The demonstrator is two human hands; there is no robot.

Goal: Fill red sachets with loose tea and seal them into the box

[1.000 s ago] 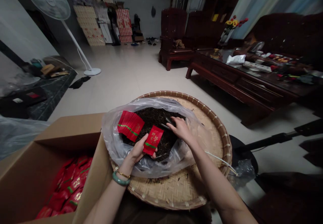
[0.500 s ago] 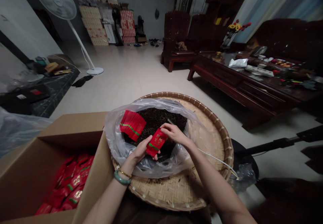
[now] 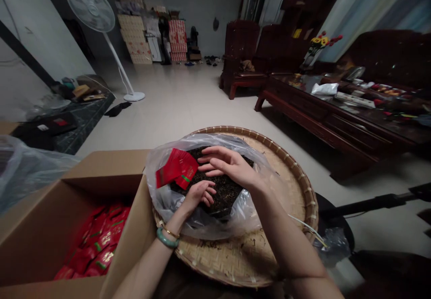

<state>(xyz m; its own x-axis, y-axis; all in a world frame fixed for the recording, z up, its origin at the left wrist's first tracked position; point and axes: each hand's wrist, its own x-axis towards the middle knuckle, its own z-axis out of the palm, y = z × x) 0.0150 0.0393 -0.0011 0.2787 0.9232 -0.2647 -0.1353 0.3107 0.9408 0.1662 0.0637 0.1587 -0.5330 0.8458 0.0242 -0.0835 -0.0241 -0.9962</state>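
My right hand [image 3: 230, 166] is over the clear plastic bag [image 3: 153, 200], fingers stretched out and apart, holding nothing. Below it my left hand [image 3: 199, 195], a green bangle at its wrist, has loosely bent fingers with nothing visible in them. Dark, shredded dried leaves [image 3: 229, 193], like loose tea, fill the bag. To the left of both hands, a fanned stack of red packets [image 3: 186, 169] with a green stripe rests on the leaves. A plainer red packet [image 3: 168, 172] overlaps the stack's left side, slightly blurred. The bag sits on a round woven bamboo tray [image 3: 232, 263].
An open cardboard box [image 3: 133, 240] with many filled red packets [image 3: 101, 240] stands at the left. A standing fan [image 3: 90, 9], a dark wooden table [image 3: 316, 106] and a black metal stand [image 3: 373, 204] are around the tray.
The red packet held between both hands is out of them; a red packet now overlaps the stack's left side. My right hand has opened and moved up. The view has shifted slightly.
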